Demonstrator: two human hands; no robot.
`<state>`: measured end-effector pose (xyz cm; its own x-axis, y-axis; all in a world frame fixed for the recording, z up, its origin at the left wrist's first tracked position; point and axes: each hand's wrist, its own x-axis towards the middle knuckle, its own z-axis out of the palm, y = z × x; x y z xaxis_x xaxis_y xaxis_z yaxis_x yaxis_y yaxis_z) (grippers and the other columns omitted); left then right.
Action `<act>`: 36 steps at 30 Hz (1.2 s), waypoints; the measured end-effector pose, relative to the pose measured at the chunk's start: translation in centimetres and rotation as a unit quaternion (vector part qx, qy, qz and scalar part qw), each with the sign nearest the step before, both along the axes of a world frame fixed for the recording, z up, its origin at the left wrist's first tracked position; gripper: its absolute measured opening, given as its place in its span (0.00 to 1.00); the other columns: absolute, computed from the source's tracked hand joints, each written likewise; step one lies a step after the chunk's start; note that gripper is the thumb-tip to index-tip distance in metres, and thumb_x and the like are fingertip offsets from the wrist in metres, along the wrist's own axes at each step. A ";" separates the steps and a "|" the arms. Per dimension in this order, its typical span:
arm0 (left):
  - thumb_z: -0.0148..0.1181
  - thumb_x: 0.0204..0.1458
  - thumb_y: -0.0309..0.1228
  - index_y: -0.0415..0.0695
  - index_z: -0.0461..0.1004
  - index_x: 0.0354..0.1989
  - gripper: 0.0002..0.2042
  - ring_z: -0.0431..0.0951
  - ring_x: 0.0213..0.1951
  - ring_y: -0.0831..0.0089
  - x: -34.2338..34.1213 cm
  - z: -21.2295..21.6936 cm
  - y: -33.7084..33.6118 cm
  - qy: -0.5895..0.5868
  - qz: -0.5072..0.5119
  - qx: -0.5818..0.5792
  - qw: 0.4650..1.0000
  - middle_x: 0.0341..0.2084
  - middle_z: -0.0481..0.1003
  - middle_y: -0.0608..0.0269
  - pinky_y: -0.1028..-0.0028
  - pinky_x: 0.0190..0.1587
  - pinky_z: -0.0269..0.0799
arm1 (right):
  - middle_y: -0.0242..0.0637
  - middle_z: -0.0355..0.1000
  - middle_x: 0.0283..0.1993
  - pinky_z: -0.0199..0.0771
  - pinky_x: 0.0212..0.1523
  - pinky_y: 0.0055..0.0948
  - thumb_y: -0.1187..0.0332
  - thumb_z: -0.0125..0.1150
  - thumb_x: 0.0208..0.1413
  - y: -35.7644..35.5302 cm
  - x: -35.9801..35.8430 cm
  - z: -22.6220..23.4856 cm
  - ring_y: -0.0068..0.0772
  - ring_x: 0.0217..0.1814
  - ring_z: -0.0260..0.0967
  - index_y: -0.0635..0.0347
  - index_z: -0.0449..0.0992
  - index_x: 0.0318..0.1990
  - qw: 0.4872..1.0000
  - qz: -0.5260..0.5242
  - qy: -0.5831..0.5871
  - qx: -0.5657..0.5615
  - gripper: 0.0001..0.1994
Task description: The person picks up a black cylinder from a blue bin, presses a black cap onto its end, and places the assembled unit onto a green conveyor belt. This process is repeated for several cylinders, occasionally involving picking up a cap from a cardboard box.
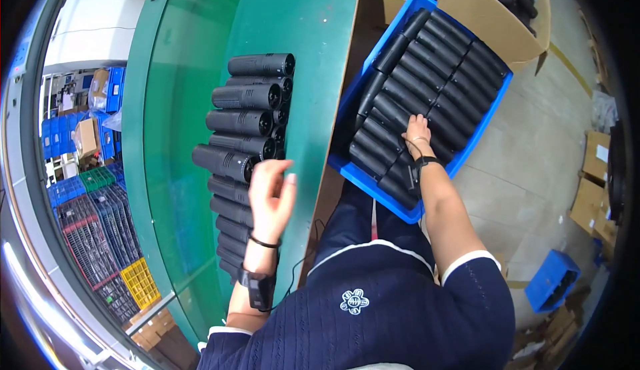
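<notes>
We see our left hand (270, 197) spread open over the tubes (243, 137) stacked on the counter (313, 30). Right of the counter, our right hand (417, 137) pinches a tube in the blue bin (353, 173); a box (480, 17) lies beyond.

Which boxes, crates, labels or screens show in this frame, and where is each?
Blue crate: right of the green table, rectangular, full of black cylinders.
Brown carton: behind it, flaps open.
Cardboard boxes: floor, far right.
Small blue bin: floor, lower right.
No screens.
</notes>
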<state>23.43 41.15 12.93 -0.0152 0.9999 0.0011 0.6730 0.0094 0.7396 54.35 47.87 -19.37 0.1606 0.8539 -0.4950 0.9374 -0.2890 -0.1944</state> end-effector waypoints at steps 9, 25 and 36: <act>0.69 0.46 0.30 0.41 0.55 0.64 0.37 0.70 0.46 0.72 7.3 -11.7 0.0 -0.386 0.120 -0.238 0.883 0.52 0.64 0.58 0.74 0.44 0.73 | 0.40 0.66 0.57 0.68 0.57 0.34 0.73 0.70 0.40 -5.0 0.4 7.2 0.35 0.59 0.65 0.61 0.63 0.60 0.838 -0.019 0.545 -0.017 0.35; 0.70 0.34 0.32 0.46 0.64 0.51 0.31 0.64 0.56 0.56 9.2 -1.0 1.0 -0.186 -0.218 0.090 0.954 0.48 0.66 0.57 0.49 0.64 0.46 | 0.42 0.61 0.59 0.52 0.66 0.34 0.66 0.56 0.56 -6.3 -4.2 28.4 0.36 0.64 0.57 0.67 0.71 0.56 0.639 -0.017 0.757 0.135 0.21; 0.63 0.45 0.28 0.43 0.64 0.53 0.25 0.68 0.48 0.76 8.4 -0.7 -0.4 -0.503 -0.027 -0.043 0.863 0.45 0.68 0.64 0.74 0.53 0.64 | 0.44 0.55 0.67 0.54 0.66 0.33 0.66 0.70 0.44 -5.9 -5.3 26.5 0.35 0.69 0.52 0.62 0.51 0.68 0.769 0.123 0.619 0.097 0.44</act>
<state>31.86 40.75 12.25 0.0808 0.9950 -0.0591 -0.3070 0.0812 0.9482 49.00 42.00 7.08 -0.5097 0.8604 0.0017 0.0200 0.0138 -0.9997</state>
